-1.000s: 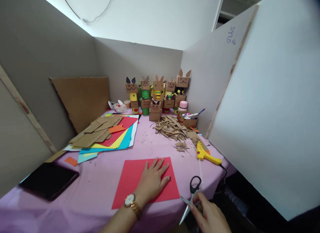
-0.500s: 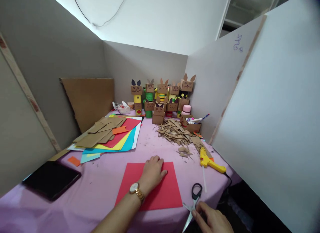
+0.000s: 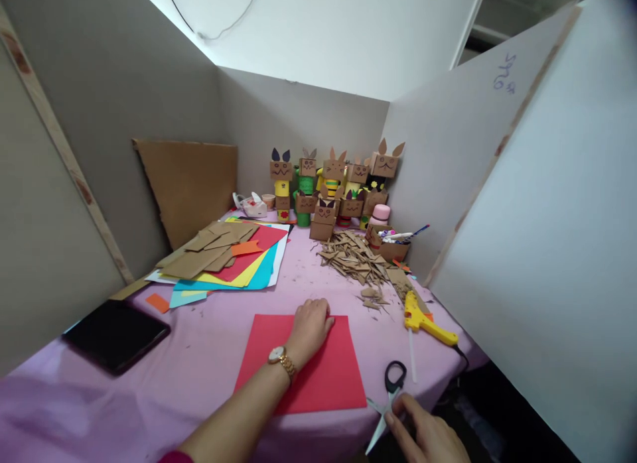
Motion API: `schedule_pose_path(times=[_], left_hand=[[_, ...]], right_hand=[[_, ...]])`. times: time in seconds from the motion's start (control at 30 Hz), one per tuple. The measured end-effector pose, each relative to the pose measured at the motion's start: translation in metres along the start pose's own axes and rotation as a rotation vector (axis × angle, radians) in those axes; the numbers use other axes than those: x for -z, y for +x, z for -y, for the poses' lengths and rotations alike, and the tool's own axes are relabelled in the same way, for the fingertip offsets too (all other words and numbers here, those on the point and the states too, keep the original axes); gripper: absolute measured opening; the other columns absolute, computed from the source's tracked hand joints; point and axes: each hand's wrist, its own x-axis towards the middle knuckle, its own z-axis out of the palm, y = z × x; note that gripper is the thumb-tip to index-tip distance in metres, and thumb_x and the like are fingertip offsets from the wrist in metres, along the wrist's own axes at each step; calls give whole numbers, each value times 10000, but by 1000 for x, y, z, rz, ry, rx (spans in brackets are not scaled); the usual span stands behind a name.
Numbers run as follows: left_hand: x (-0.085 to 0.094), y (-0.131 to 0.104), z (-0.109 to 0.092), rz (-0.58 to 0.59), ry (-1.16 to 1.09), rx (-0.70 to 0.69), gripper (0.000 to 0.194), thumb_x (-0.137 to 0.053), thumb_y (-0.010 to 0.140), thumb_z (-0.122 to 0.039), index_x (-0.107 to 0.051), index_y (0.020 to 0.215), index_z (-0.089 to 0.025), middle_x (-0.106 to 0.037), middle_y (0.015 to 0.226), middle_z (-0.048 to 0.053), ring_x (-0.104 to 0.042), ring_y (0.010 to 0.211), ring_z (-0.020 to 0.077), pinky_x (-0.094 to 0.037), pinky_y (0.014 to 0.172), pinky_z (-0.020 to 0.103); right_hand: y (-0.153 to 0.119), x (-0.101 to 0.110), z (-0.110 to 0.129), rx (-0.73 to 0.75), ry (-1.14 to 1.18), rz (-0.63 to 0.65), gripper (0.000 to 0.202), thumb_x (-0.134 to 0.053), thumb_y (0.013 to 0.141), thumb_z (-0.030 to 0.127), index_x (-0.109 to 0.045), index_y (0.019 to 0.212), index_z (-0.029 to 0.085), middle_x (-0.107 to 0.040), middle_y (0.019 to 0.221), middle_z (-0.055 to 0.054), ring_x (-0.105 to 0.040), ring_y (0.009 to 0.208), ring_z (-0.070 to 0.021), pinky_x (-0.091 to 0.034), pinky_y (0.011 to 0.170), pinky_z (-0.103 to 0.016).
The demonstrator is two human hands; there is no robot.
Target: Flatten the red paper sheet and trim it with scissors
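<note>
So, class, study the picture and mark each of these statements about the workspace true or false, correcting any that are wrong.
1. The left hand rests on the red sheet. True.
2. The yellow glue gun lies on the table. True.
3. The right hand is empty. False: it holds the scissors.
4. The scissors' blades are closed together. False: they are spread apart.
5. The gold watch is on the left wrist. True.
6. The black tablet lies to the right of the red sheet. False: it lies to the left.
</note>
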Motion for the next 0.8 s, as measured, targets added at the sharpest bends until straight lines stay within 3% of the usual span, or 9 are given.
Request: schedule_pose_path(times=[0.13, 0.3, 0.43, 0.6, 0.8], left_hand=[[-5, 7, 0, -22, -53, -34, 219, -534, 876, -305, -576, 1030, -156, -632, 992, 41, -614, 881, 184, -507, 780, 394], [-8, 17, -2, -64, -76, -61, 223, -534, 875, -302, -574, 1041, -159, -622, 1033, 49, -596, 942, 203, -484, 823, 425], [0, 12, -8, -61, -97, -133, 208, -476, 893, -241, -560, 1068, -168, -604, 1118, 67, -535, 1065, 212, -401, 935, 424], [2, -7, -14, 79, -130, -271, 326, -426, 898, -347, -509, 1201, -258, -540, 1317, 47, -446, 1227, 213, -259, 1064, 449], [-10, -15, -9, 192, -97, -275, 490, -362, 899, -419, -377, 1349, -223, -368, 1451, 72, -306, 1336, 251, -212, 1077, 529]], right_hand=[[0, 12, 4, -34, 4, 76, 285, -299, 885, 469, -505, 915, 274, -709, 657, 0, -685, 635, -228, -413, 537, -251], [3, 17, 7, -25, -29, 47, 365, -279, 897, 465, -497, 1098, 253, -731, 782, -31, -698, 735, -241, -446, 582, -257], [6, 17, 6, 2, -21, 23, 367, -285, 902, 437, -511, 1132, 261, -730, 853, -24, -698, 783, -234, -468, 619, -256], [7, 12, 3, 45, 3, -83, 360, -277, 910, 424, -549, 1090, 273, -739, 837, -22, -700, 705, -231, -459, 569, -259], [8, 7, 4, 92, 92, -155, 360, -316, 905, 434, -606, 1013, 252, -743, 849, -47, -701, 769, -237, -472, 571, -258]])
